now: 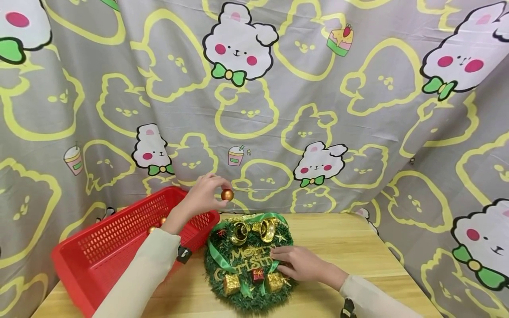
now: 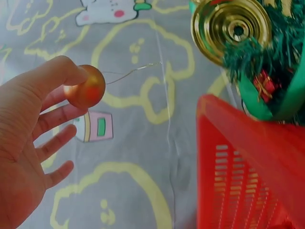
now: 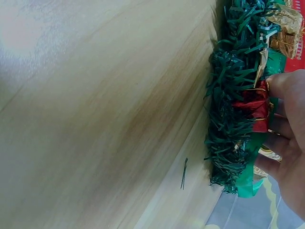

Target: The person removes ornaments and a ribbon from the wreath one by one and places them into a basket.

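Note:
My left hand (image 1: 204, 194) is raised over the far corner of the red basket, pinching a shiny orange-gold bauble (image 1: 227, 195) between thumb and fingertips. A thin wire loop (image 2: 136, 70) trails from the bauble in the left wrist view. On the table lies a green tinsel Christmas wreath (image 1: 254, 304) with gold lettering (image 1: 250, 258), two gold bells (image 1: 267, 230), green ribbon (image 1: 218, 256) and small wrapped gift boxes. My right hand (image 1: 301, 264) rests on the wreath's right side with fingers extended. In the right wrist view its thumb is beside a red gift box (image 3: 257, 107).
The red plastic basket (image 1: 115, 229) stands left of the wreath, partly hidden by my left forearm, with a few gold baubles inside. Wooden table (image 1: 342, 234) extends to the right. A patterned grey curtain (image 1: 254, 145) hangs behind. A small dark green strand (image 3: 184, 173) lies on the wood.

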Demonstrator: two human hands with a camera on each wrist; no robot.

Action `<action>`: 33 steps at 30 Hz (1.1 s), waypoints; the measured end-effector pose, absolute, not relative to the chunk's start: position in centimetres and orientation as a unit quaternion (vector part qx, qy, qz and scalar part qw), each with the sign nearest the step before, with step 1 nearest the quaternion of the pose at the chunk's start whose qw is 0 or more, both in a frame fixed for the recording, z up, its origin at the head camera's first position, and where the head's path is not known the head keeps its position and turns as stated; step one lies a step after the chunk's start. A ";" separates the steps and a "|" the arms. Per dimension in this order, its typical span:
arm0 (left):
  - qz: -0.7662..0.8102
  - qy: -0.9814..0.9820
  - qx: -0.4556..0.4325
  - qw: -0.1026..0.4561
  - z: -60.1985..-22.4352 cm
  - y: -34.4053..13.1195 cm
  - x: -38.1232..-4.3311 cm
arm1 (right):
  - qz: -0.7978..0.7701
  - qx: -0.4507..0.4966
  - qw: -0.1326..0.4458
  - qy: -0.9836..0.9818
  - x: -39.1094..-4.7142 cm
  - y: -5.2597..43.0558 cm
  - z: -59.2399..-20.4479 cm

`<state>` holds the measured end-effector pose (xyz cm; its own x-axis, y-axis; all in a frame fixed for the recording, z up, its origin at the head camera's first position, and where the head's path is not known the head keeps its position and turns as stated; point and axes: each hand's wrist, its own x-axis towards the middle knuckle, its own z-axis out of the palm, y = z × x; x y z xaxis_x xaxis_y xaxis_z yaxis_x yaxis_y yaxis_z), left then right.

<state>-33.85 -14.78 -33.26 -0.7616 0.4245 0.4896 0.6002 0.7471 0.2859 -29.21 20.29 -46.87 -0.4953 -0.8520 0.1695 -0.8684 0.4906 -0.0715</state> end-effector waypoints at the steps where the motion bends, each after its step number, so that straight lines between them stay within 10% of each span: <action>1: -0.218 -0.914 -0.277 0.202 -33.2 -15.1 -33.8 | 0.073 0.500 0.057 -0.861 -29.2 20.3 -46.9; 33: -0.211 -0.929 -0.202 0.227 -33.8 -24.7 -32.3 | 0.081 0.505 0.058 -0.858 -29.2 20.3 -47.0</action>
<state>-32.30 -24.67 -33.79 -0.8152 0.2805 0.5067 0.4719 0.8290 0.3002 -29.22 20.28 -46.98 -0.4842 -0.8560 0.1814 -0.8748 0.4777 -0.0808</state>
